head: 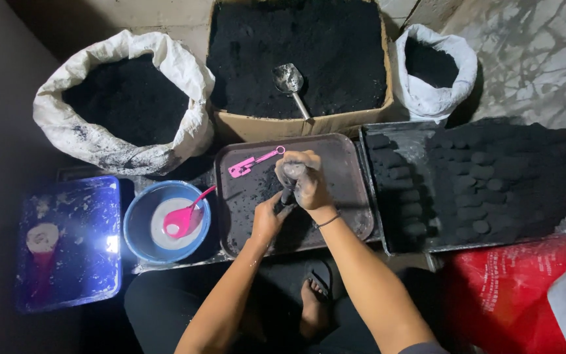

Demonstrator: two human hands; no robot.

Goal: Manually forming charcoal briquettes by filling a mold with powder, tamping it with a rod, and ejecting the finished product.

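At the far left, a blue lid (68, 241) is lying flat beside a blue bowl (167, 221) that is holding a pink spoon (186, 217) in a pale paste. Behind these, a large white sack (123, 99) is standing open, full of black powder. At centre, a cardboard box (299, 60) of the same powder is carrying a metal scoop (289, 82), and a dark tray (294, 191) is sitting in front of it with a pink tool (254, 162) lying on its far edge. Over this tray the left hand (267, 218) is curling around the lower part of a small dark tube mould (289, 187), while the right hand (304, 181) is closing over its top, palm bearing down; both hands are gripping, not spread. By judgement, the pressing step is in hand: powder is being compacted in the mould above the tray. The next move is likely calling for a steady push to release the formed piece, then a careful carry rightward without crumbling it. To the right, a second tray (401, 141) is holding rows of finished black pieces (492, 177), with a small white sack (435, 69) behind and a red bag (519, 288) in front.
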